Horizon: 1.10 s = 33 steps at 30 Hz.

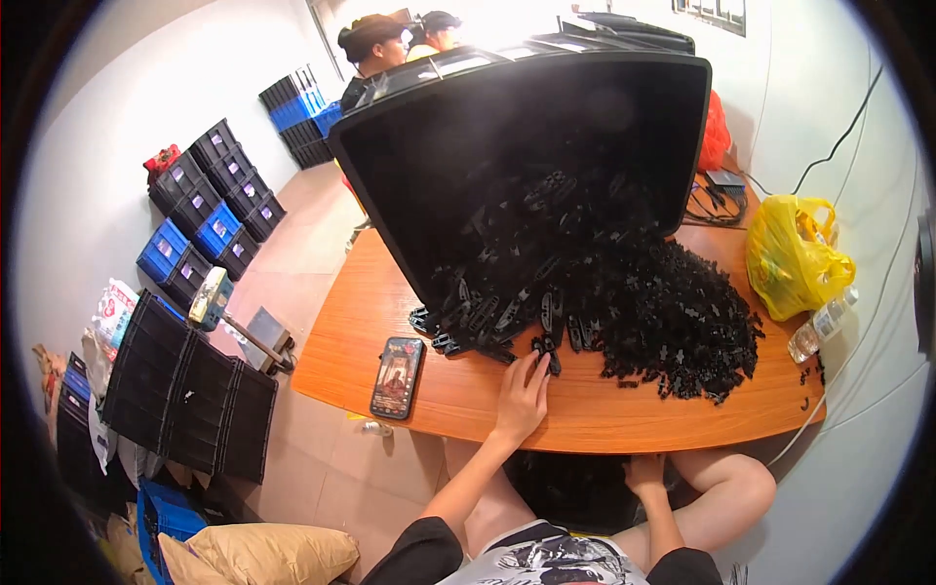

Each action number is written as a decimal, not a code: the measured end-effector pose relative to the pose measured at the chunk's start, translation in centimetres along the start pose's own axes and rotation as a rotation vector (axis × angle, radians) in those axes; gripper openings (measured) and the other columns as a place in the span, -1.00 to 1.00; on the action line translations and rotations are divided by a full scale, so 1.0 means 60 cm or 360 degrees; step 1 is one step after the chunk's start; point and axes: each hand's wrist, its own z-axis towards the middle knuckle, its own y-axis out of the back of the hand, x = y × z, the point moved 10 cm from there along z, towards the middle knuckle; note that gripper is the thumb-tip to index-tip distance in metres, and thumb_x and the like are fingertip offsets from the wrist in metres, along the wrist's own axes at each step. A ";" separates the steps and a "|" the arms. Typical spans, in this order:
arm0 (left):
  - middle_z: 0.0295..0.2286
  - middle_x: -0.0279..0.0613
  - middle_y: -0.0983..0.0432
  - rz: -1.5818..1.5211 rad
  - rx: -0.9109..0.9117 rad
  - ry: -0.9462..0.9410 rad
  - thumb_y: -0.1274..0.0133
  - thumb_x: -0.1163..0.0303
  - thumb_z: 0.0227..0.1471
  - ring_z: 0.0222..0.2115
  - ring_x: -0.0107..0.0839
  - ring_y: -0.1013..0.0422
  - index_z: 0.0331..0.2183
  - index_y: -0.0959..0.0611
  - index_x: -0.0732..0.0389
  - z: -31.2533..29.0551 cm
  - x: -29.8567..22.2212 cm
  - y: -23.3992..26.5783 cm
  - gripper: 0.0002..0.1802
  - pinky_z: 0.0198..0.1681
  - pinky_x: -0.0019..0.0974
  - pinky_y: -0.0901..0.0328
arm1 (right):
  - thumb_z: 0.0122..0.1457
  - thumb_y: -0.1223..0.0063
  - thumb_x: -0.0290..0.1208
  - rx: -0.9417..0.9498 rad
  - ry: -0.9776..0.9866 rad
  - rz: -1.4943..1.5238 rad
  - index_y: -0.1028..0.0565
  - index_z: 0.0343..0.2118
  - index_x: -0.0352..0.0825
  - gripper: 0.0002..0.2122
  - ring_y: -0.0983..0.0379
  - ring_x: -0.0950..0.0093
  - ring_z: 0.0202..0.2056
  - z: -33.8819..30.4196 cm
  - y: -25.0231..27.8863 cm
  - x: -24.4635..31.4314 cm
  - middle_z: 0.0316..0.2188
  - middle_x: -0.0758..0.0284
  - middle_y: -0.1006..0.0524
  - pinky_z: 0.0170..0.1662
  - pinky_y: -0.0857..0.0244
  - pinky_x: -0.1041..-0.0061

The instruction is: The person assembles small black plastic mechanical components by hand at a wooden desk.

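Observation:
My left hand [524, 395] reaches over the front of the wooden table, its fingers closed at a small black plastic part [552, 361] at the edge of a pile. Longer black plastic parts [483, 314] spill from a large black crate [526, 127] tipped on its side toward me. To the right lies a heap of small black pieces [687, 331]. My right hand [645, 474] is low at the table's front edge, over a dark container [570, 492] between my legs; its fingers are mostly hidden.
A phone [397, 378] lies on the table [448, 400] left of the pile. At the right are a yellow plastic bag [795, 255] and a clear bottle [822, 325]. Stacked black and blue crates [200, 200] stand on the left. Two people [375, 49] are behind the crate.

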 end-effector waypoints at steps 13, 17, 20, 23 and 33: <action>-0.23 -0.10 -0.36 -0.0011 -0.0151 -0.0133 -0.02 0.58 -0.15 -0.23 -0.16 -0.28 -0.13 -0.46 0.27 -0.007 -0.022 0.026 -0.57 -0.13 -0.23 -0.21 | -0.13 -0.10 -0.07 -0.0147 -0.0243 -0.0201 -0.13 0.10 -0.25 -0.28 -0.06 0.18 0.10 0.063 -0.116 -0.124 0.10 0.23 -0.15 0.10 0.06 0.12; -0.36 -0.13 -0.38 -0.0219 -0.0289 -0.0170 -0.08 0.61 -0.21 -0.31 -0.20 -0.31 -0.22 -0.48 0.23 -0.098 -0.080 0.086 -0.61 -0.22 -0.26 -0.21 | -0.16 -0.12 0.00 0.0232 -0.0316 -0.0268 -0.09 0.12 -0.25 -0.21 -0.05 0.19 0.11 0.035 -0.114 -0.109 0.10 0.22 -0.14 0.12 0.07 0.16; -0.40 -0.11 -0.38 -0.0156 -0.0264 0.0198 -0.13 0.51 -0.23 -0.35 -0.17 -0.31 -0.32 -0.48 0.22 -0.238 -0.035 0.123 -0.70 -0.25 -0.20 -0.20 | -0.18 -0.13 0.06 0.0509 -0.0321 -0.0314 -0.05 0.14 -0.25 -0.16 -0.05 0.21 0.12 0.044 -0.106 -0.090 0.10 0.21 -0.14 0.13 0.08 0.19; -0.39 0.01 -0.33 0.0029 -0.0120 0.1281 0.08 0.42 -0.09 -0.27 -0.10 -0.23 -0.37 -0.43 0.29 -0.453 0.104 0.158 -0.82 -0.18 -0.17 -0.12 | -0.19 -0.14 0.07 0.0578 -0.0314 -0.0313 -0.05 0.14 -0.26 -0.15 -0.05 0.21 0.12 0.033 -0.112 -0.091 0.10 0.20 -0.14 0.13 0.08 0.19; -0.46 0.16 -0.45 0.0403 0.0826 0.1772 0.07 0.39 -0.07 -0.39 0.07 -0.38 -0.43 -0.50 0.34 -0.877 0.145 0.121 -0.80 -0.33 0.02 -0.24 | -0.24 -0.16 0.11 0.1047 -0.0363 -0.0253 -0.06 0.13 -0.29 -0.10 -0.05 0.23 0.11 -0.005 -0.140 -0.085 0.10 0.18 -0.13 0.13 0.08 0.20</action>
